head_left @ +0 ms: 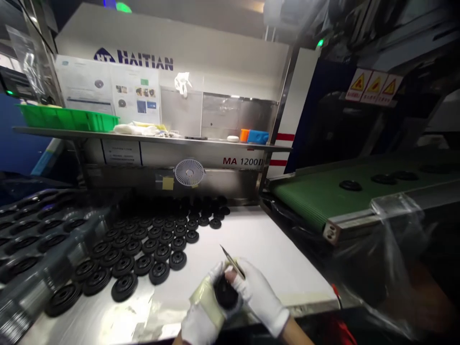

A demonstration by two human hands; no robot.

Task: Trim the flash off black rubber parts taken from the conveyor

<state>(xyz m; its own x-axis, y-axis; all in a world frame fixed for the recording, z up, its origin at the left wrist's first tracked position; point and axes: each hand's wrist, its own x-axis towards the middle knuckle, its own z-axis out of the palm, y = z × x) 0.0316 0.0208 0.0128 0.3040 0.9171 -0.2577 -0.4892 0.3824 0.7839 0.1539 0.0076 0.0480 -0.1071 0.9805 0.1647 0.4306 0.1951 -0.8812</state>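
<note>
Near the front edge of the table, my left hand [204,306], in a white and yellowish glove, is closed around a round black wheel-like part [226,292]. My right hand [260,292], white-gloved with a bare thumb or fingertip showing, grips a slim pointed metal tool [232,260] and presses against the same part. The tool's tip points up and to the left; its exact kind is unclear. To the left of my hands stand rows of similar black wheels [123,286] on the table.
Stacked clear trays [53,273] with black wheels stand at the left. On the right, a green conveyor belt [309,196] carries several black parts. A shelf [212,143] at the back holds a green bin [68,119]; below it is a small fan [189,172]. Plastic sheeting [391,254] hangs at right.
</note>
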